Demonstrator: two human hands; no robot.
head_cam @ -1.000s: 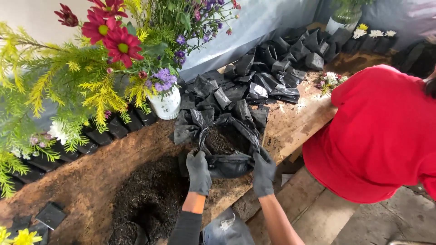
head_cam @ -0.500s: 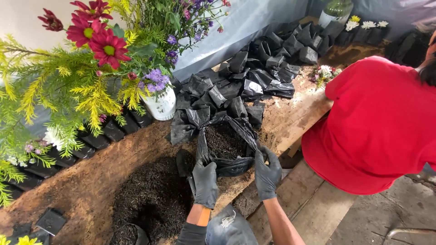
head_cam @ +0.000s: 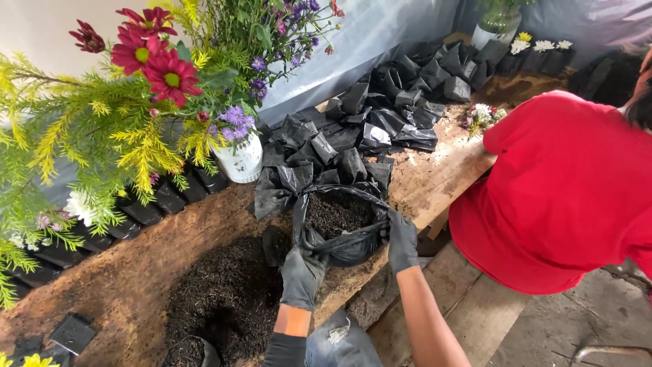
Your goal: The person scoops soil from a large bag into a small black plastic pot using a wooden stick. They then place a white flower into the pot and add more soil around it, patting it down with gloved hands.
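A: Holding what, exactly?

B: Both gloved hands grip one black plastic grow bag (head_cam: 337, 228) standing on the table (head_cam: 441, 180). The left hand (head_cam: 301, 275) is clamped on the bag's near-left rim, and the right hand (head_cam: 402, 239) is closed on its right rim, pulling the mouth wide.

A: How full is it?

B: Dark soil reaches close to the rim, so I judge this bag nearly filled. It sits just ahead of the hands, between them.

A: Where does the soil come from?

B: A loose soil heap (head_cam: 221, 299) lies on the table just left of the left hand and touches the bag's base. At the heap's near edge a small dark container shows; I cannot tell what it holds.

A: How much work seems left?

B: Plenty, I think. Beyond the hands lies a spread of empty bags (head_cam: 380, 119), crumpled and flat, with no soil visible in them.

A: Anything already done?

B: Far to the left of the left hand, a row of dark bags (head_cam: 142, 211) stands under the flowers; their contents are hidden.

A: What else?

B: A white vase (head_cam: 242, 160) of red and purple flowers stands past the left hand. To the right of the right hand, another person in a red shirt (head_cam: 564, 190) leans at the table.
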